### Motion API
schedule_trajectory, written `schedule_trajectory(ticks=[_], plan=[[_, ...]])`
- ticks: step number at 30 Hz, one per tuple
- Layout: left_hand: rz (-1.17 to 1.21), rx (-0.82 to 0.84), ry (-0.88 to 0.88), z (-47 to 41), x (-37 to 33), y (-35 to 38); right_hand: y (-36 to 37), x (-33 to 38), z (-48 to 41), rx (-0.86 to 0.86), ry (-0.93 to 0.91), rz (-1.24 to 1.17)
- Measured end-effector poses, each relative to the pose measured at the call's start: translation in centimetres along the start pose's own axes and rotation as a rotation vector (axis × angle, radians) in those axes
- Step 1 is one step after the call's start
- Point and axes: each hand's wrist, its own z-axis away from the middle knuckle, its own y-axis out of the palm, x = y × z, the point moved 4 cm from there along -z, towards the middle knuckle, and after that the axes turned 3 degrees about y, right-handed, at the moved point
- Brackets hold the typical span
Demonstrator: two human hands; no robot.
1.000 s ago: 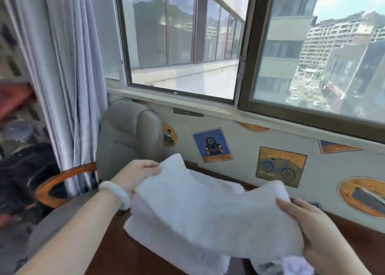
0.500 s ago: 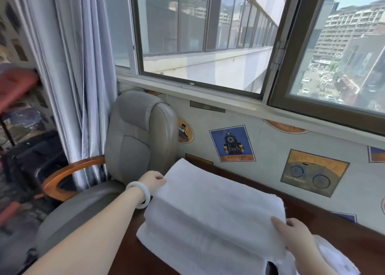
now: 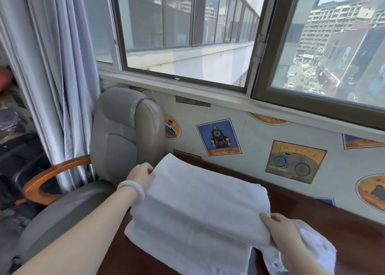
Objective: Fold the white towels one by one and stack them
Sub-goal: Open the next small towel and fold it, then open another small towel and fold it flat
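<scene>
Now pinching top towel [image 3: 204,199] at far-left corner with left hand [image 3: 141,175], near-right corner with right hand [image 3: 281,231]; resting on stack [image 3: 187,254] at table's [image 3: 312,222] left edge. Might skew or slump toward chair [image 3: 125,133] if tugged unevenly on release.

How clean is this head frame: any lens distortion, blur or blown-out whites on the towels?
Head view: the wide-angle lens bows the window frame and curtain; daylight is even, with no hard glare; the top towel reads bright, its weave mostly washed out; the left hand and right hand at its ends look sharp.
</scene>
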Motion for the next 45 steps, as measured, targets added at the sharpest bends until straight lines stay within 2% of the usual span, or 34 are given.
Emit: schedule_trajectory(ticks=[2,4,6,10,15,18,21,25,28,32,34,36,39,41,43,45], plan=[[-0.189,-0.103,0.105,1.0,-3.0,-0.1,-0.7,-0.2,0.2,0.026,0.0,-0.049],[-0.101,-0.113,0.243,2.8,-6.6,1.1,-1.4,-0.3,0.3,0.026,-0.014,-0.07],[0.054,-0.031,0.346,5.4,-10.2,3.3,-2.0,-0.5,0.5,0.038,-0.027,-0.081],[0.201,0.11,0.471,10.7,-16.3,8.9,-4.2,-1.6,0.6,0.059,-0.037,-0.115],[0.271,0.229,0.609,18.0,-21.1,16.3,-11.1,-7.7,0.4,-0.006,0.08,-0.163],[0.228,0.328,0.667,21.6,-22.0,21.4,-15.1,-12.2,0.5,-0.044,0.187,-0.221],[0.089,0.38,0.631,23.2,-21.9,26.0,-17.7,-15.3,0.4,-0.066,0.264,-0.247],[-0.048,0.296,0.423,22.2,-21.8,29.8,-19.2,-17.5,-0.9,-0.083,0.3,-0.213],[-0.087,0.266,0.32,20.2,-22.7,31.5,-19.3,-17.3,-2.9,-0.119,0.248,-0.151],[-0.15,0.369,0.179,17.7,-23.8,33.8,-17.6,-15.0,-5.6,-0.059,0.094,-0.01],[-0.108,0.455,0.2,17.1,-25.3,34.1,-16.2,-13.3,-6.4,0.028,-0.015,0.097],[-0.042,0.499,0.349,17.3,-27.8,33.6,-15.6,-11.8,-7.0,0.07,-0.101,0.2],[0.333,0.519,0.551,18.7,-31.6,31.0,-17.2,-9.4,-7.1,-0.082,-0.18,0.337],[0.451,0.473,0.647,19.0,-33.5,28.9,-20.3,-7.7,-6.0,-0.248,-0.274,0.28],[0.43,0.403,0.721,18.7,-35.2,27.2,-24.6,-6.2,-4.7,-0.401,-0.319,0.194],[0.298,0.363,0.835,19.0,-37.5,25.9,-28.6,-4.1,-2.4,-0.517,-0.377,0.185]])
